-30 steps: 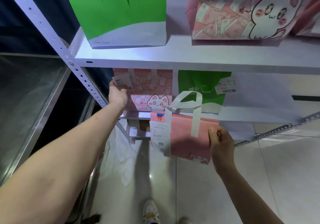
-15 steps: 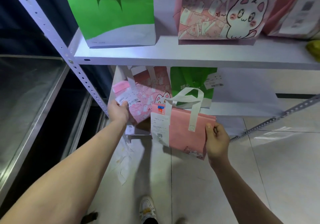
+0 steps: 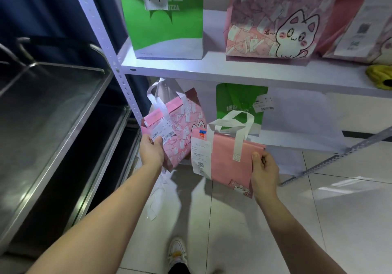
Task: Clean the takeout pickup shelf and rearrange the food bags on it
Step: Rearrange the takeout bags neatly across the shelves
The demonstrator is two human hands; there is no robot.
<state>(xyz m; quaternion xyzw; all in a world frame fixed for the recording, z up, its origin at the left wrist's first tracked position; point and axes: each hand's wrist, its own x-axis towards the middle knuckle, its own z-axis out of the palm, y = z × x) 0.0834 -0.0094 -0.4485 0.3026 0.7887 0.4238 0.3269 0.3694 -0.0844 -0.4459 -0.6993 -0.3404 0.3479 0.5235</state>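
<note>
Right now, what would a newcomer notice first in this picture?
Two pink bags held in front of the lower shelf: the left hand grips a cat-print bag, the right hand a plain pink bag. On the upper shelf stand a green bag marked 14 and a cat bag.

I see a white shelf (image 3: 222,72) carrying a green bag (image 3: 165,27) tagged 14, upright, beside a cat bag (image 3: 269,25), also upright. Below, a patterned pink bag (image 3: 180,129) tilts out at the lower shelf's front edge, its handles loose. Just right of it hangs a plain pink tote (image 3: 229,159), receipt on its front, before a second green bag (image 3: 237,102).
</note>
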